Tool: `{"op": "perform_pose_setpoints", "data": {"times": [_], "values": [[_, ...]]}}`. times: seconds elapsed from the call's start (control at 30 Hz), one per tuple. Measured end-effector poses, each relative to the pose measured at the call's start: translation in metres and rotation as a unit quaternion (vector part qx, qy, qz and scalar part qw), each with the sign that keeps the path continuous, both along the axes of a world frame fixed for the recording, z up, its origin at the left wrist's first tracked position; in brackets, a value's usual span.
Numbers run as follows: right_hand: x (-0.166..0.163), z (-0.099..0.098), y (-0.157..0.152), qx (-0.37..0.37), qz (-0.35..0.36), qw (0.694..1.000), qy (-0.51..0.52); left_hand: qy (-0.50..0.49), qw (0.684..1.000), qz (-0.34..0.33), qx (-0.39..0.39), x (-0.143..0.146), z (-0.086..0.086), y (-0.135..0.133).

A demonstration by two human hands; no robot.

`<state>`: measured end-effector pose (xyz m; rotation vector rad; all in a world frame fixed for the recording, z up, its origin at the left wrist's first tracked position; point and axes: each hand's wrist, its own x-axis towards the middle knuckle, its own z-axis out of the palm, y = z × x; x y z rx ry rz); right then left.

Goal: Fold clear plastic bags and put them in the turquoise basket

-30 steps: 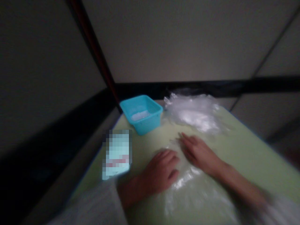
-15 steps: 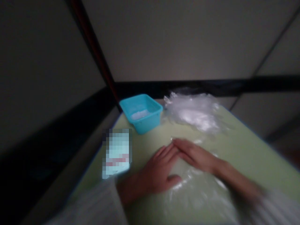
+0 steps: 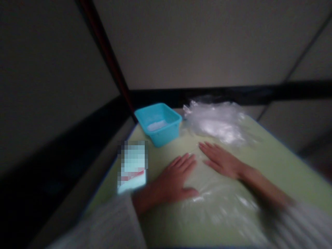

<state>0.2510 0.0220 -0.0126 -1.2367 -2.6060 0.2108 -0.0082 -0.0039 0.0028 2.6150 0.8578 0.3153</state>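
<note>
Closest in, two pale ribbed sleeves frame the view, the left sleeve [image 3: 111,224] at the bottom edge and the right sleeve [image 3: 303,224] in the lower right corner, both blurred. Between them a clear plastic bag [image 3: 220,204] lies flat on the pale green surface [image 3: 272,162], its film wrinkled and catching soft glints of light.

Both hands rest on the far part of that bag. The left hand [image 3: 173,180] lies palm down, its fingers [image 3: 185,160] stretched out and slightly spread and its thumb stuck out to the side on the plastic. The right hand [image 3: 222,160] lies just beyond and beside it, also flat, with the fingers straight and close together and pointing toward the left. Neither hand grips anything; each simply lies flat on the film, and the two fingertip groups are near one another without touching.

Left of the left hand, at the edge of the surface, sits a small light blue packet [image 3: 132,166] with a red strip, too obscured to read.

Farther back stands a turquoise plastic tub [image 3: 159,123] with something white lying in its bottom. Just beside it on the right is a loose heap of clear plastic bags [image 3: 218,121], well apart from the hands. Behind them a dark band runs along plain walls.
</note>
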Motion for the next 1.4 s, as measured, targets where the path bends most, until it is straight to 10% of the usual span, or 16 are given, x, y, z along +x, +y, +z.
{"op": "perform_pose_setpoints", "data": {"times": [0.67, 0.93, 1.2, 1.4], "values": [[0.002, 0.010, 0.005, -0.032, -0.037, 0.990, 0.131, -0.117, 0.993, 0.024, 0.013, 0.015, 0.000, -0.007], [-0.008, 0.037, -0.007, -0.088, -0.068, 0.915, 0.388, -0.280, 0.936, 0.211, 0.012, 0.018, -0.010, 0.005], [-0.014, 0.033, -0.011, -0.259, -0.008, 0.855, 0.450, -0.221, 0.956, 0.187, -0.042, 0.019, -0.008, -0.002], [-0.014, 0.036, -0.008, -0.141, -0.080, 0.886, 0.435, -0.252, 0.950, 0.187, 0.008, 0.018, -0.006, -0.004]]}}
